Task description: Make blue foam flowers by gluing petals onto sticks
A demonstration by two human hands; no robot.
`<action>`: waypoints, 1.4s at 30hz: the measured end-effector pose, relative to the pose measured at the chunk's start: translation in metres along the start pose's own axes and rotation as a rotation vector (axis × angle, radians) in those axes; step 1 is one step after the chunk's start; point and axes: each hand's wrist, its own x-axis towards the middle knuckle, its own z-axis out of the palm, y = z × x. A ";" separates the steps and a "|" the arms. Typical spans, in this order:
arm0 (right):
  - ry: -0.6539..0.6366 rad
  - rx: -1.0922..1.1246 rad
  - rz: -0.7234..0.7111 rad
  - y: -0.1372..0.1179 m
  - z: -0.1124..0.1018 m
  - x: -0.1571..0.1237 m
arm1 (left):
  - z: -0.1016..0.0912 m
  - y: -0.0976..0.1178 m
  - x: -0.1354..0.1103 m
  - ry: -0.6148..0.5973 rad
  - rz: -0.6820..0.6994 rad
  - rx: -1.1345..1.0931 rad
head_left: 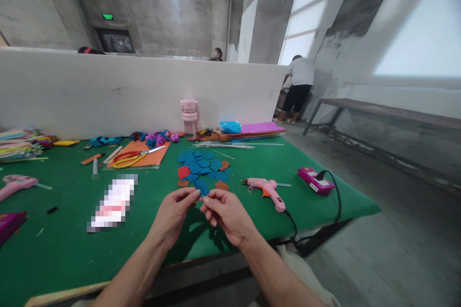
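Note:
Between my two hands is a small blue felt-like piece [201, 187], held up just above the green table. My left hand [175, 211] pinches its lower left edge between thumb and fingers. At its lower right edge, the thumb and forefinger of my right hand [225, 211] are closed on it too. Right behind lies a loose pile of similar blue pieces [196, 165], with a red piece [183, 172] and several brown pieces [222, 185] among them. To the right of my hands a pink glue gun [264, 186] lies on its side, a clear stick at its back end.
On the green table [151, 244], scissors [135, 157] rest on an orange sheet [158, 157]. Thin wires [223, 145] and a pink bottle [189, 116] stand behind the pile. A magenta power box [316, 181] with a black cable sits right. A person [300, 79] bends over in the background.

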 end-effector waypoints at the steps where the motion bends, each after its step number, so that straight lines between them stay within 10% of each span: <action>1: 0.004 0.004 0.000 0.000 0.000 0.000 | 0.000 0.000 0.000 -0.006 0.000 0.005; 42: 0.004 0.068 0.003 0.009 0.006 0.001 | 0.006 -0.006 -0.003 0.084 0.007 0.026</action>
